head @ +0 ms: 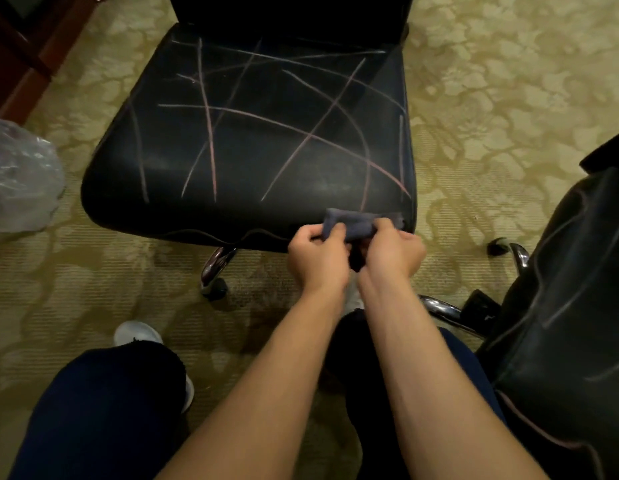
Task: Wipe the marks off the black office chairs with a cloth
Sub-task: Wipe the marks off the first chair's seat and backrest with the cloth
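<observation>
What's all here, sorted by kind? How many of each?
Black office chairs: 2
Cloth: 1, held by left hand and right hand
Plastic bag: 1
White shoes: 1
Total: 5

A floral-patterned yellowish carpet (491, 81) covers the floor. On it stand a marked black office chair (252, 133) on castors, a second black chair (571, 306) at right, and a clear plastic bag (20, 178) at left.
</observation>
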A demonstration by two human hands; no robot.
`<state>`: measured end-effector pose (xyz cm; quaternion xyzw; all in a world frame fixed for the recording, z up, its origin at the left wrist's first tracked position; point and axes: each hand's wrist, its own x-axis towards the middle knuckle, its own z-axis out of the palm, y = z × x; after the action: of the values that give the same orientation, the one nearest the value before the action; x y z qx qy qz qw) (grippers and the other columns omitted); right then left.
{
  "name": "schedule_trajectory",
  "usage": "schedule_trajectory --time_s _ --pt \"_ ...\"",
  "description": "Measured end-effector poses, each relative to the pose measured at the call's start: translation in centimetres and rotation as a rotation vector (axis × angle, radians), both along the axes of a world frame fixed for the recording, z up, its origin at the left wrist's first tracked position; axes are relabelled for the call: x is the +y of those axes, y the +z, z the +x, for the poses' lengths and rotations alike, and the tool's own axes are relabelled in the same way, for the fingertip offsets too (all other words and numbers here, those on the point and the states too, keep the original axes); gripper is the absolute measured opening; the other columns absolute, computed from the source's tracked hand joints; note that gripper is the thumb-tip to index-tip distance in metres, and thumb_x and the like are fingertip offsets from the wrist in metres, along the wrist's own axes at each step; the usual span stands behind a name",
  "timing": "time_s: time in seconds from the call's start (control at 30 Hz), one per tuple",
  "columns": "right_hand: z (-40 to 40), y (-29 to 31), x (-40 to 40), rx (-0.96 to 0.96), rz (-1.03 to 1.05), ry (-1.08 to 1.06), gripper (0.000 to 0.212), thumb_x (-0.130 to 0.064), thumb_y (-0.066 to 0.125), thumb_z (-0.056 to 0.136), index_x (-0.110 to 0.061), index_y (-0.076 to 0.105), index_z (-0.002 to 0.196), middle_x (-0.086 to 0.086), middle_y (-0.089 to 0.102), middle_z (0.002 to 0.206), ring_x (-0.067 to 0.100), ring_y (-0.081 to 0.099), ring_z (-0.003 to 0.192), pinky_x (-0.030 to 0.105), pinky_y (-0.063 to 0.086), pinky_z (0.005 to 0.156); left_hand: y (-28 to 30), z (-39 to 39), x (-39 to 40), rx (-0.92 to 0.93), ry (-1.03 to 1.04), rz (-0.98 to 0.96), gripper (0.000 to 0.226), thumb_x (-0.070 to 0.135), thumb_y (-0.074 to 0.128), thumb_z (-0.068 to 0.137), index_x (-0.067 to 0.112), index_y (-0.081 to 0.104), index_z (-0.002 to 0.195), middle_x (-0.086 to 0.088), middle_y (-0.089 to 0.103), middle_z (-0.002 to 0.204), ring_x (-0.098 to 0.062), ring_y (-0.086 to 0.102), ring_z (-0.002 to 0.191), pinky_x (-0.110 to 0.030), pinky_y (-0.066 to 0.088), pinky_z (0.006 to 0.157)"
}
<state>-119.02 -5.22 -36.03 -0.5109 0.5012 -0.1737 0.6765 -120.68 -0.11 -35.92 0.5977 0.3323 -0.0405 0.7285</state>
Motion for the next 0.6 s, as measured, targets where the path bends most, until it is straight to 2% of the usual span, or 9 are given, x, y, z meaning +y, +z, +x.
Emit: schedule_trajectory --time_s 0.07,0.1,0.17,0.23,0.33,0.47,0.6 --pt "0.6 0.2 -2.7 0.003 0.012 -0.028 0.012 -0.016 0.068 0.061 -0.009 0.059 0.066 0.014 0.067 0.072 0.028 0.066 0.067 0.043 0.055 0.064 0.4 0.3 -2.7 -0.049 -0.014 0.052 0.011 0.022 0.074 0.082 0.024 0.063 0.078 -0.003 0.073 0.079 -0.023 0.073 0.077 -0.044 0.062 0.076" --pt "0.6 0.1 -3.5 0.014 -0.006 -0.022 0.01 -0.014 0.067 0.064 -0.009 0.059 0.063 0.015 0.068 0.072 0.028 0.067 0.067 0.042 0.056 0.063 0.5 0.4 -3.7 -0.063 -0.03 0.067 0.011 0.025 0.073 0.082 0.026 0.063 0.078 -0.002 0.073 0.08 -0.021 0.073 0.077 -0.044 0.062 0.076" --pt "0.6 -0.3 -4.2 0.034 -0.074 0.005 0.009 -0.016 0.066 0.069 -0.009 0.06 0.068 0.019 0.071 0.081 0.03 0.07 0.073 0.045 0.059 0.067 0.4 0.7 -4.6 -0.073 -0.058 0.061 0.012 0.023 0.072 0.085 0.028 0.062 0.08 -0.003 0.073 0.085 -0.02 0.072 0.08 -0.043 0.062 0.076" --pt "0.9 -0.6 -3.1 0.043 -0.109 -0.001 0.025 -0.027 0.062 0.063 -0.01 0.059 0.081 0.016 0.071 0.088 0.031 0.07 0.081 0.05 0.059 0.076 -0.3 1.2 -3.9 -0.063 -0.044 0.043 0.011 0.023 0.072 0.083 0.026 0.062 0.08 -0.005 0.073 0.085 -0.023 0.072 0.08 -0.046 0.062 0.075" --pt "1.3 0.2 0.4 0.041 -0.087 -0.022 0.033 -0.029 0.062 0.064 -0.009 0.06 0.09 0.012 0.07 0.091 0.03 0.069 0.084 0.047 0.059 0.079 -1.0 1.4 -1.1 -0.045 0.004 -0.007 0.013 0.016 0.072 0.086 0.024 0.063 0.081 -0.005 0.074 0.084 -0.022 0.074 0.078 -0.044 0.062 0.075" --pt "1.5 0.0 6.1 0.03 -0.011 0.074 0.026 -0.019 0.062 0.084 -0.003 0.057 0.105 0.015 0.068 0.099 0.025 0.068 0.083 0.042 0.059 0.077 -0.9 1.4 4.8 -0.043 0.112 -0.041 0.01 0.009 0.068 0.09 0.017 0.063 0.088 -0.008 0.074 0.086 -0.022 0.075 0.079 -0.041 0.063 0.074" --pt "0.6 -1.6 11.7 0.065 -0.041 0.24 0.016 -0.02 0.064 0.088 -0.014 0.05 0.093 0.015 0.066 0.101 0.028 0.065 0.092 0.045 0.053 0.088 -1.3 1.0 11.4 -0.033 0.146 0.035 0.01 0.008 0.066 0.092 0.011 0.064 0.102 -0.01 0.072 0.095 -0.018 0.074 0.083 -0.033 0.062 0.074"
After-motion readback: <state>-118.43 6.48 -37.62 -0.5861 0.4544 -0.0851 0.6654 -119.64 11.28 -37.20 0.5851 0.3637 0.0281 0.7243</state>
